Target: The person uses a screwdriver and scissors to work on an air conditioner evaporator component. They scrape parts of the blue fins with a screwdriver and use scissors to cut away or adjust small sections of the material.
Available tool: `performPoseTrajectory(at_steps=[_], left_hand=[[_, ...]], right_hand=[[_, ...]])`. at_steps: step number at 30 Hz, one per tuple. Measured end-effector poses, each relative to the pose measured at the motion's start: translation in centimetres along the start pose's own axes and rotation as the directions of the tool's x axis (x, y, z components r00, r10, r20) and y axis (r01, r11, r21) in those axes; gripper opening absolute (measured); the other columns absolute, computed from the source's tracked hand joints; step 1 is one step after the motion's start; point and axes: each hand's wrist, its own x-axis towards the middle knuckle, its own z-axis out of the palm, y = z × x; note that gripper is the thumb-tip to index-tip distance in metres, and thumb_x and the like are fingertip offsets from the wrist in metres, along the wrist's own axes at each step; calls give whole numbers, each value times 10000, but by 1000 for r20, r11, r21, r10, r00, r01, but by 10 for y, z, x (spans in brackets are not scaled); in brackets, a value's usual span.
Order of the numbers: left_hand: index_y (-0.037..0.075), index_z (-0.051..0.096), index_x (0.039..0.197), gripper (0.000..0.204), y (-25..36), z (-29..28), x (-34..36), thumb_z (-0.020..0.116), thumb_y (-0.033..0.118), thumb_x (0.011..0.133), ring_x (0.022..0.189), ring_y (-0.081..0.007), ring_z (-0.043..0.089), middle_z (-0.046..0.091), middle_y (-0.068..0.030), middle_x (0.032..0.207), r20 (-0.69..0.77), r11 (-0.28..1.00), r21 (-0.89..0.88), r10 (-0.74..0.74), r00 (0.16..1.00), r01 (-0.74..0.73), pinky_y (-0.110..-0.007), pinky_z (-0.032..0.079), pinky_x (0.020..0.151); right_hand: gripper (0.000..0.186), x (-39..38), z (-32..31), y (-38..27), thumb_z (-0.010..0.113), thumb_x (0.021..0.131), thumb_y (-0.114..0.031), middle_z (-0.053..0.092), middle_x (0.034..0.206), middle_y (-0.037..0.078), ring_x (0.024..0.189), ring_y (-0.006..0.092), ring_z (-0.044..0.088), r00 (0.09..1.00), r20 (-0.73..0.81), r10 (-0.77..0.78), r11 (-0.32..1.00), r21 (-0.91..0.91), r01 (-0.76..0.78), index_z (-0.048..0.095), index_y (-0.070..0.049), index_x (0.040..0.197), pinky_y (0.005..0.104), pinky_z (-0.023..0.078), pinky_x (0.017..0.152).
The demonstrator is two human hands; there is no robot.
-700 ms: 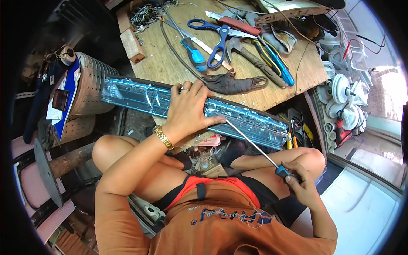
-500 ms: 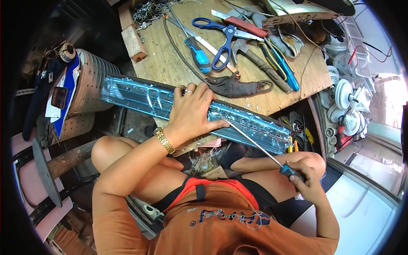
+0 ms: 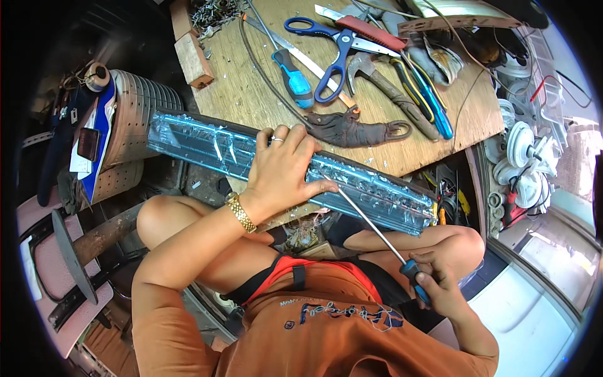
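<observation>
A long dark bar [image 3: 377, 196] partly wrapped in shiny clear film lies slantwise above my lap, against the near edge of the wooden table. My left hand [image 3: 282, 164], with a ring and a gold watch, grips the bar near its middle, fingers over the far edge and thumb on the near side. In my right hand [image 3: 438, 283] is a long screwdriver [image 3: 375, 227] with a blue and black handle. Its shaft slants up to the bar beside my left thumb; the tip's exact contact is hard to make out.
On the wooden table [image 3: 458, 113] lie blue-handled scissors [image 3: 342, 56], a hammer [image 3: 392, 94], pliers [image 3: 421, 94], a second blue screwdriver [image 3: 293, 78], a red utility knife [image 3: 370, 31] and a dark wrapped tool [image 3: 355, 129]. White plastic parts [image 3: 521, 147] crowd the right side; a perforated drum [image 3: 135, 119] stands left.
My right hand has moved a little left and down, and the screwdriver now slants more steeply. My left hand keeps its hold on the bar. The whole view has shifted slightly.
</observation>
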Motion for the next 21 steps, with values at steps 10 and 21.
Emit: performPoseTrajectory(at_steps=[10,21], left_hand=[[86,711,1141,835,-1,0,3,814,773,678,1142,-326,565,613,-90,1165,-63,999,5,38,997,-38,-498,363,1027],[81,696,1170,783,-5,-3,1,772,743,759,1110,-336,554,583,-96,1125,5,998,-25,64,998,-64,-540,377,1003]], right_hand=[[409,2,-14,3,691,994,7,779,987,113,709,130,645,938,-56,-341,892,-336,304,662,-4,1402,297,515,680],[348,4,-26,-31,698,975,30,759,1268,212,1144,289,749,940,23,-340,781,-550,296,671,47,1322,371,564,979]])
